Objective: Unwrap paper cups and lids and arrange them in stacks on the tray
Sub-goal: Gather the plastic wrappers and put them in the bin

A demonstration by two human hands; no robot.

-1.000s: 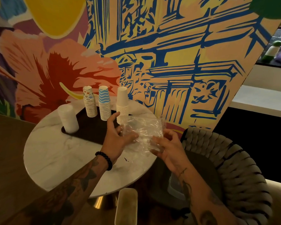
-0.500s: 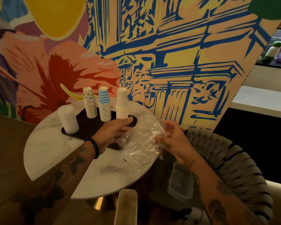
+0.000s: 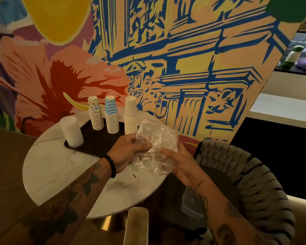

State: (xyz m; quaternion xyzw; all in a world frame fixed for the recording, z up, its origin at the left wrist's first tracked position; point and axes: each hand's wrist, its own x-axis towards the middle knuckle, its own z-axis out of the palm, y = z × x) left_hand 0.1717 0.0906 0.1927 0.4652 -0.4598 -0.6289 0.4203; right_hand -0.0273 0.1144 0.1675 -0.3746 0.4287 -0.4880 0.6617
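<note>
On the dark tray point(image 3: 94, 143) stand three upside-down cup stacks: a patterned one point(image 3: 95, 113), a blue wave-striped one point(image 3: 111, 114) and a plain white one point(image 3: 130, 115). A white stack of lids point(image 3: 72, 131) stands at the tray's left end. Both hands hold a crumpled clear plastic wrapper point(image 3: 155, 147) above the table's right edge. My left hand point(image 3: 129, 150) grips its left side with thumb on top. My right hand point(image 3: 179, 162) holds its right side from below, partly behind the plastic.
The round white marble table point(image 3: 60, 174) stands against a painted mural wall. A woven grey chair point(image 3: 245, 183) is at the right, with a clear plastic container point(image 3: 191, 204) on its seat. A padded chair back point(image 3: 138, 225) is at the bottom centre.
The wrapper lay spread flat over the table; both hands have now gathered it up into a crumpled bunch, lifted above the table's right edge. My left hand moved right off the tray.
</note>
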